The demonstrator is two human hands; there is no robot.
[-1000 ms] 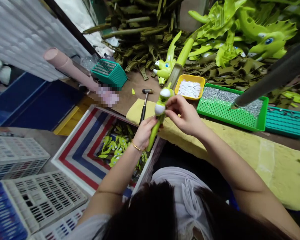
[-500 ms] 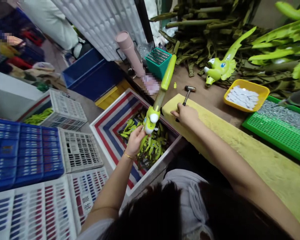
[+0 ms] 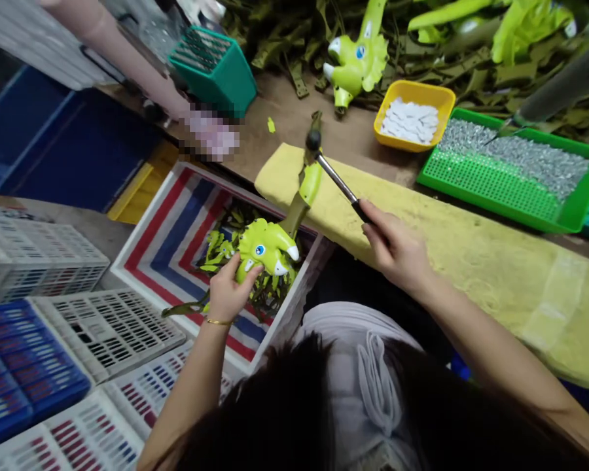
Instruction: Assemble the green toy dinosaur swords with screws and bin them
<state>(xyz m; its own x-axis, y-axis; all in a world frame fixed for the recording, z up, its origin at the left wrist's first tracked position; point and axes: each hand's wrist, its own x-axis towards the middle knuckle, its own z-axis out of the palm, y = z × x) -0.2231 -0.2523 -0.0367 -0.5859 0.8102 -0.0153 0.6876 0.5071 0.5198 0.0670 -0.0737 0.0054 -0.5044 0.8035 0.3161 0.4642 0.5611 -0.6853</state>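
My left hand (image 3: 233, 284) grips a lime-green toy dinosaur (image 3: 267, 245) by its head, which has a blue eye and white-tipped horns. Its dark olive shaft reaches up to the edge of the yellow pad (image 3: 412, 216), with a lime-green sleeve part-way along. In my right hand (image 3: 397, 245) is a small hammer (image 3: 341, 180), held by its black handle. The hammer's round dark head hangs over the upper end of the shaft; whether they touch I cannot tell. Below the toy stands a box lined with striped cloth (image 3: 161, 242), holding more green and olive pieces.
A yellow tray (image 3: 380, 134) of white pieces and a green tray (image 3: 495, 212) of small metal parts stand behind the pad. Another green dinosaur head (image 3: 356, 69) lies near the olive pile. A teal container (image 3: 230, 75) stands left; plastic crates (image 3: 110, 327) fill the lower left.
My right hand was at the toy, then took the hammer off the pad and raised it over the toy's shaft. My left hand turned the toy so its eye faces up. The view swung left and back.
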